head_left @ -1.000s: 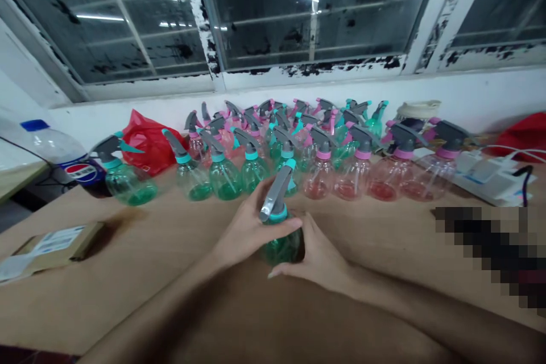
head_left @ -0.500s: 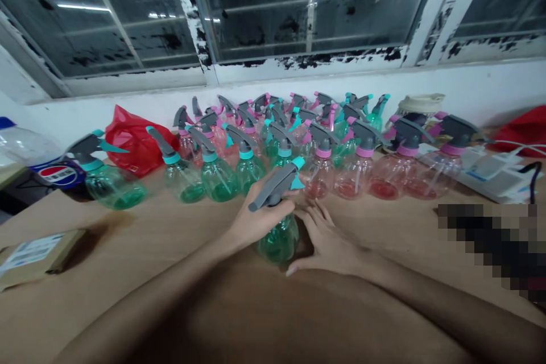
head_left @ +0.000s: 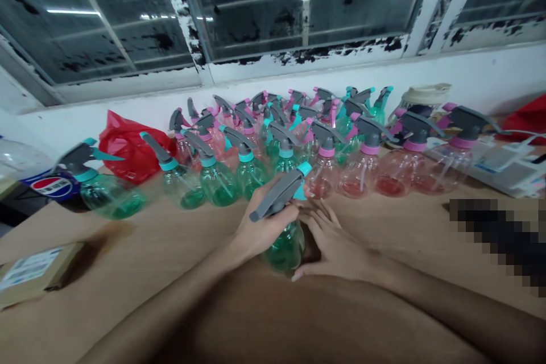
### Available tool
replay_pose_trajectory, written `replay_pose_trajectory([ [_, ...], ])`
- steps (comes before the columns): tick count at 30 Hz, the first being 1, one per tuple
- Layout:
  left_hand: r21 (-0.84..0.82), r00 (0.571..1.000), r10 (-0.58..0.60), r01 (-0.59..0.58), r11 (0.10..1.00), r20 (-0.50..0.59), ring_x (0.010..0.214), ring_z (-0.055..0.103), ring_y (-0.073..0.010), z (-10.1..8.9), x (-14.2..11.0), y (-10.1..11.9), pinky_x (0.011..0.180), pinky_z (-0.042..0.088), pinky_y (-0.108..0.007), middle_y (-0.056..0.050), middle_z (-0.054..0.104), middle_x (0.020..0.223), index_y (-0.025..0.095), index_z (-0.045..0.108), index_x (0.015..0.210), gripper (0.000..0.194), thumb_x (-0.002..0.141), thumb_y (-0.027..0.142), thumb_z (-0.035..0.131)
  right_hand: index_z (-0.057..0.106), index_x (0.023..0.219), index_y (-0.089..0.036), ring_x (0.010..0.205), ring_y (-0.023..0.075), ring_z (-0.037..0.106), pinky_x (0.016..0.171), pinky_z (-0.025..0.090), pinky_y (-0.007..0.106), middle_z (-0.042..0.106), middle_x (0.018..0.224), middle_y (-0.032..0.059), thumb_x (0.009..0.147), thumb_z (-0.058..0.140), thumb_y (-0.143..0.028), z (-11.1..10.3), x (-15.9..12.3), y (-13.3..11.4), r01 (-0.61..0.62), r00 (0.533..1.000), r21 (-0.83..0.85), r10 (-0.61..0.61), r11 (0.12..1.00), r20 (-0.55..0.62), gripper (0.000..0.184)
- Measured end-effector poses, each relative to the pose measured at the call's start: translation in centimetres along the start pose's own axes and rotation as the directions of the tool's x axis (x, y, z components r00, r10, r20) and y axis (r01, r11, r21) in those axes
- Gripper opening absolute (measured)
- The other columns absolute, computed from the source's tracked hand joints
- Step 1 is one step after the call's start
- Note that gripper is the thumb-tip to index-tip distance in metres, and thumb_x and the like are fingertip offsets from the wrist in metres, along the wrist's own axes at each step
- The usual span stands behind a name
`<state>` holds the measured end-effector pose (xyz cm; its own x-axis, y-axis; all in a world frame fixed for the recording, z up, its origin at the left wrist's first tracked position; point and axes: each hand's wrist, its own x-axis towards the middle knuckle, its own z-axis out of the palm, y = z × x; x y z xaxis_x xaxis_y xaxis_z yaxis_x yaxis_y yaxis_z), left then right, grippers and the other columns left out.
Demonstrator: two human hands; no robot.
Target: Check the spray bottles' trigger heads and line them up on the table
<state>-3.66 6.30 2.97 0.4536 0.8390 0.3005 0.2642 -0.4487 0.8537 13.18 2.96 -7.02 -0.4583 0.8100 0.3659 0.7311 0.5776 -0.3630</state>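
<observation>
A green spray bottle (head_left: 285, 250) with a grey and turquoise trigger head stands on the table in front of me. My left hand (head_left: 267, 219) is wrapped around its neck, just under the trigger head. To the right of the bottle, my right hand (head_left: 335, 244) rests with its fingers stretched out and apart, the thumb near the bottle's base. Whether those fingertips touch the bottle, I cannot tell. Behind both hands runs a row of similar spray bottles, green ones (head_left: 219, 185) on the left and pink ones (head_left: 354, 179) on the right.
More spray bottles crowd against the wall. At the left stand a cola bottle (head_left: 55, 187), a red plastic bag (head_left: 132, 145) and a lone green spray bottle (head_left: 111, 196). A cardboard packet (head_left: 40, 273) lies nearer. White power strips (head_left: 503, 168) with cables sit at the right, beside a pixelated dark patch.
The bottle's trigger head has turned, its nozzle now pointing more to the right. My right hand has loosened from a cupped hold and moved slightly right. The view has shifted a little.
</observation>
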Motion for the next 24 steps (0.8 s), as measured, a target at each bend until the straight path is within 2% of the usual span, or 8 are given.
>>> replay_pose_trajectory([
  [4, -0.023, 1.0, 0.005, -0.005, 1.0, 0.014, 0.052, 0.036, -0.0113, 0.04, 0.12, 0.22, 0.049, 0.031, -0.024, 0.007, 0.038, 0.058, 0.023, 0.044, 0.069, 0.005, 0.067, 0.023, 0.05, 0.039, 0.136, -0.009, 0.132, 0.0373, 0.037, 0.113, 0.011, 0.06, 0.052, 0.133, 0.0215, 0.059, 0.059, -0.08, 0.12, 0.0, 0.0, 0.001, 1.0, 0.002, -0.001, 1.0, 0.0, 0.107],
  [10, 0.009, 1.0, 0.005, -0.005, 1.0, 0.027, 0.05, 0.033, -0.0113, -0.16, 0.13, 0.62, 0.049, 0.034, -0.025, 0.007, 0.037, 0.059, 0.023, 0.046, 0.072, 0.008, 0.065, 0.023, 0.05, 0.041, 0.133, -0.009, 0.132, 0.0372, 0.037, 0.113, 0.012, 0.061, 0.053, 0.132, 0.0218, 0.059, 0.058, -0.08, -0.12, -0.02, -0.1, -0.011, 1.0, 0.001, 0.011, 1.0, 0.011, 0.103],
  [16, 0.091, 0.998, -0.053, 0.051, 0.995, 0.021, 0.054, 0.04, -0.0147, -0.37, -0.09, 0.32, 0.05, 0.036, -0.027, 0.004, 0.042, 0.061, 0.025, 0.054, 0.082, 0.016, 0.066, 0.026, 0.056, 0.042, 0.134, -0.015, 0.131, 0.0368, 0.038, 0.112, 0.012, 0.062, 0.055, 0.128, 0.0177, 0.059, 0.06, -0.079, 0.03, 0.02, 0.05, -0.002, 1.0, 0.043, 0.002, 0.999, -0.007, 0.1],
  [24, 0.116, 0.999, -0.046, 0.044, 0.992, 0.022, 0.051, 0.039, -0.0126, -0.23, -0.3, -0.25, 0.048, 0.036, -0.025, 0.005, 0.043, 0.06, 0.024, 0.059, 0.093, 0.021, 0.072, 0.025, 0.059, 0.043, 0.133, -0.012, 0.13, 0.0345, 0.04, 0.114, 0.012, 0.057, 0.055, 0.129, 0.0176, 0.058, 0.06, -0.08, 0.03, 0.08, 0.08, 0.019, 1.0, 0.041, -0.019, 0.999, -0.004, 0.102],
])
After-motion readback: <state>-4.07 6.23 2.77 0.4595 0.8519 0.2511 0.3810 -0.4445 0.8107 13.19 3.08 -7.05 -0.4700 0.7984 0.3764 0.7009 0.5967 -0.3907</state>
